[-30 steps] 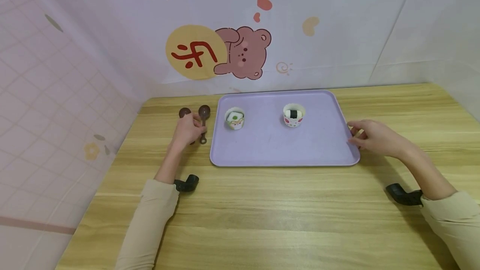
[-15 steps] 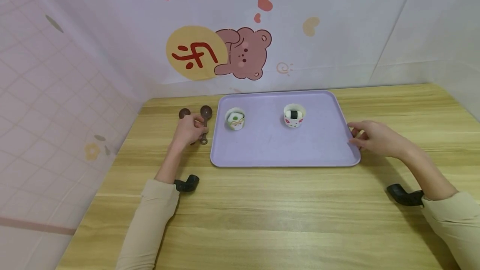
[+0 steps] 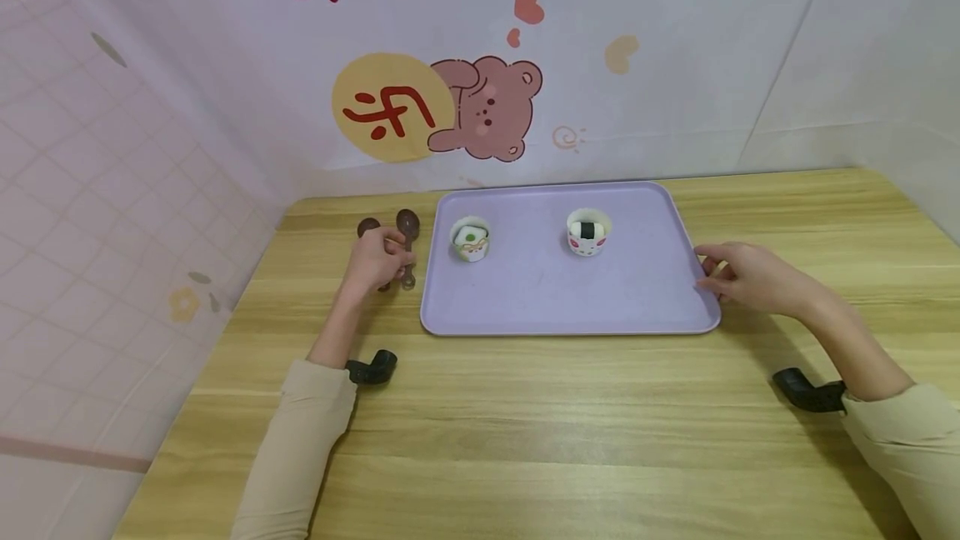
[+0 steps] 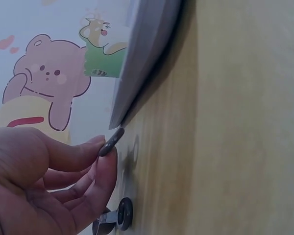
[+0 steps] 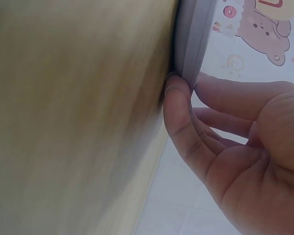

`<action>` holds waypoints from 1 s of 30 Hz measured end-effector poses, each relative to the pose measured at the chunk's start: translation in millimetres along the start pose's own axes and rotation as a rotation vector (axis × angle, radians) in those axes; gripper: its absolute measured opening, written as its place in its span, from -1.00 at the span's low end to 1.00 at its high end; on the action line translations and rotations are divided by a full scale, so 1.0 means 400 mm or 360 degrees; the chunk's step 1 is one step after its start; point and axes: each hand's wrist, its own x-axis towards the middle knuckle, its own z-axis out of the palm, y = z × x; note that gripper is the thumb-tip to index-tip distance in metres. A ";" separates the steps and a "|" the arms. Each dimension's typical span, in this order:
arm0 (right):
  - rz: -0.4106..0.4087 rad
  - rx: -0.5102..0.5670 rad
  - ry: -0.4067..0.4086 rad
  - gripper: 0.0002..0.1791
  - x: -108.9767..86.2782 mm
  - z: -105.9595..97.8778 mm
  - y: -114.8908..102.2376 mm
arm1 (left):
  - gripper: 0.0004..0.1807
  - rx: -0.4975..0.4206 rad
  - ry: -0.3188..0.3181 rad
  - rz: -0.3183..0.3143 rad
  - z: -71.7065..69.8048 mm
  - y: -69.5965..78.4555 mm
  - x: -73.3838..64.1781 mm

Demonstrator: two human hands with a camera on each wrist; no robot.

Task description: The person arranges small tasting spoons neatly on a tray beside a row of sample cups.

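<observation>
On the far left of the wooden tabletop (image 3: 525, 407), two brown spoons lie side by side just beside the left rim of the lilac tray (image 3: 555, 290). The left hand (image 3: 372, 261) curls its fingers around the handle of the nearer spoon (image 3: 407, 227), thumb and forefinger pinching it as the left wrist view shows; the second spoon (image 3: 367, 227) lies close behind the knuckles. The pinch looks thin and sits on a slim handle, so I judge the spoon could twist or slip out if lifted fast, and the knuckles could nudge the second spoon aside. On the tray stand two small paper cups, upright and well apart: the left cup (image 3: 470, 238) with a green-dotted filling, the right cup (image 3: 587, 231) with a dark-banded one. A jolt to the tray might tip them, being light and narrow. At the tray's right rim the right hand (image 3: 750, 277) has its fingers loosely curved, the thumb under the edge and the fingertips (image 5: 179, 90) touching it, a light hold rather than a firm clasp; a pull from here could slide the tray toward the spoons.
</observation>
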 end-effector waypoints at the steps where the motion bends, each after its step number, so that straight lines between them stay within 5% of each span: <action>1: -0.0001 -0.0003 0.0000 -0.58 0.000 0.000 0.000 | -0.62 -0.0010 0.0002 0.0002 -0.001 0.001 0.000; 30: 0.0004 -0.0006 -0.0020 -0.55 0.000 -0.002 -0.003 | -0.61 -0.0194 0.0057 0.0060 -0.002 0.061 -0.021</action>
